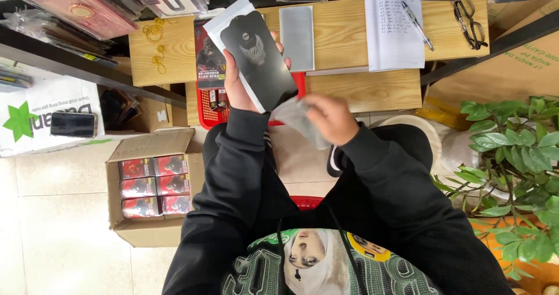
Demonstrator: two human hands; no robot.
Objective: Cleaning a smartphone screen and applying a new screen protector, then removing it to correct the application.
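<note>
My left hand (237, 86) holds up a black phone-shaped screen protector sheet (258, 59) with a pale emblem, together with a white sleeve (228, 16) behind it. My right hand (329, 117) is closed on a thin, greyish translucent film or wipe (296, 119) just below the sheet's lower corner. Both arms wear black sleeves. Behind the sheet lie a dark printed package (207, 59) and a red plastic basket (211, 110).
A wooden desk (343, 36) carries a grey glass sheet (296, 37), a notebook (393, 33) with a pen (417, 25), glasses (470, 22) and rubber bands (154, 39). An open cardboard box (152, 184) of red packages sits on the floor at left. A potted plant (512, 155) stands at right.
</note>
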